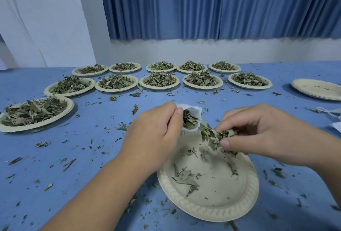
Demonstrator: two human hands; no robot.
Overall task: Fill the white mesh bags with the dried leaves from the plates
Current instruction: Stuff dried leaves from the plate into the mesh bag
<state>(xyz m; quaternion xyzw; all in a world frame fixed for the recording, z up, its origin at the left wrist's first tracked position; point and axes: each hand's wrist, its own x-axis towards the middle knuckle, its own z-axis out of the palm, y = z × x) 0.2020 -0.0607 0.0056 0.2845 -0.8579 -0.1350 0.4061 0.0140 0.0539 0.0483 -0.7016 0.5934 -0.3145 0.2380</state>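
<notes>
- Grip, left hand [153,134]: fingers and thumb were curled round the white mesh bag [197,110]; bag was held mouth-open above the far rim of the near plate [221,208]; leaves showed inside it
- Grip, right hand [262,132]: thumb and fingertips pinched a clump of dried leaves [212,135] just beside the bag mouth
- Near plate carried only scattered scraps; filled plates [159,88] stood in rows beyond on the blue table [92,156]
- Bag body was largely hidden behind the left hand; spare white bags [336,120] were cut off at the right edge
</notes>
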